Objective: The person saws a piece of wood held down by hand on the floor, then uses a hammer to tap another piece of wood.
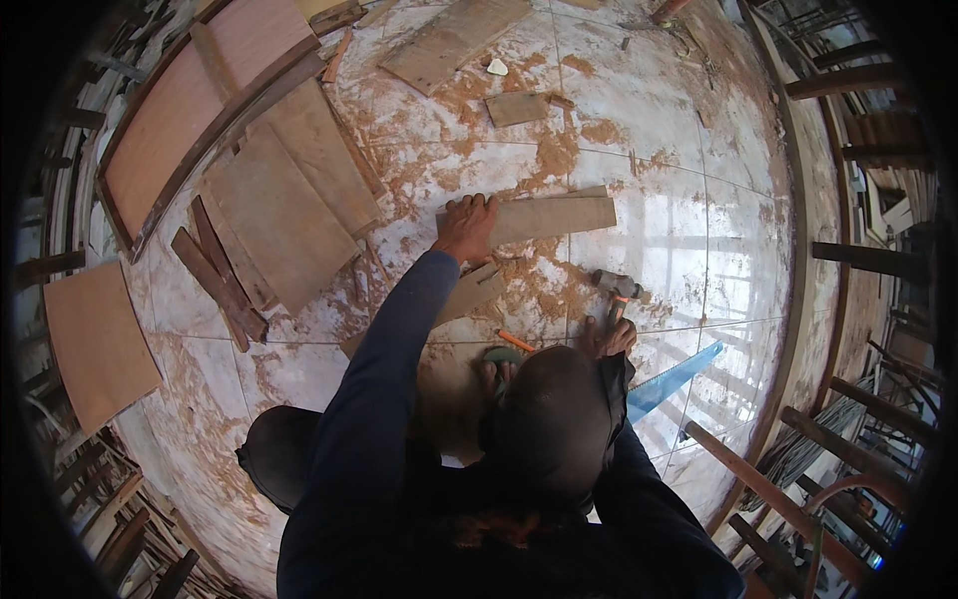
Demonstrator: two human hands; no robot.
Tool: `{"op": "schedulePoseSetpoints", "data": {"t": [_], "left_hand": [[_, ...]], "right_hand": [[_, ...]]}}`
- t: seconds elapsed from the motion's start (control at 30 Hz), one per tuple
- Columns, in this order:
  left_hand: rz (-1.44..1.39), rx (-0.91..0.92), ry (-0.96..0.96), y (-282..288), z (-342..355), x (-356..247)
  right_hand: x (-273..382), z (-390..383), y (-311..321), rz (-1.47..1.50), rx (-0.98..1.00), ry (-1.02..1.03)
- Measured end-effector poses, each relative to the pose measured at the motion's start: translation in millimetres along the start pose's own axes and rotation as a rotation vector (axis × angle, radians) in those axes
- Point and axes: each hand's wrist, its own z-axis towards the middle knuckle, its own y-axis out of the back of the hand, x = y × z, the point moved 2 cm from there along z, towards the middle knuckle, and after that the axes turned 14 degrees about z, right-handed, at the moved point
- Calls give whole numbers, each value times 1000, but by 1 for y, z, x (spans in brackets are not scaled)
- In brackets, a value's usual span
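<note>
My left hand (466, 228) is on the left end of a narrow wooden board (554, 218), its fingers closed over the far edge. The board lies roughly crosswise on the dusty tiled floor, and a second strip shows along its far side. My right hand (611, 337) is wrapped around the handle of a hammer (620, 288), whose metal head lies to the right of my knee and nearer me than the board. Beside my right knee is a handsaw with a blue blade (674, 384), its handle hidden. An orange stick, perhaps a pencil (515, 340), lies near my sandalled foot (499, 365).
Another wood piece (469, 295) lies under my left forearm. Flat wooden panels (289, 200) are stacked at the left, with dark strips (220, 275) beside them and a framed panel (200, 110) behind. A small offcut (517, 108) sits farther off amid sawdust. Timber racks line both sides.
</note>
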Motion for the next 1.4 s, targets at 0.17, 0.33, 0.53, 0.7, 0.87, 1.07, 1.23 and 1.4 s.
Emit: {"op": "schedulePoseSetpoints", "data": {"t": [0.17,0.33,0.53,0.7,0.87,1.07,1.23,1.4], "left_hand": [[-11,31,4,28,-22,10],[-109,-39,71,34,-70,60],[-238,-53,130,51,-133,81],[-217,-25,169,28,-198,75],[-43,41,343,-60,-262,34],[-68,-201,154,-58,-256,31],[-261,111,103,-45,-207,33],[-237,200,108,-63,-194,33]], "right_hand": [[35,2,15,-47,-156,72],[143,2,-12,394,421,742],[183,26,-53,317,555,1081],[145,65,-51,92,313,785],[153,62,-26,432,112,523],[194,8,-37,632,440,612],[179,-2,-55,858,485,271],[168,4,-45,872,566,187]]}}
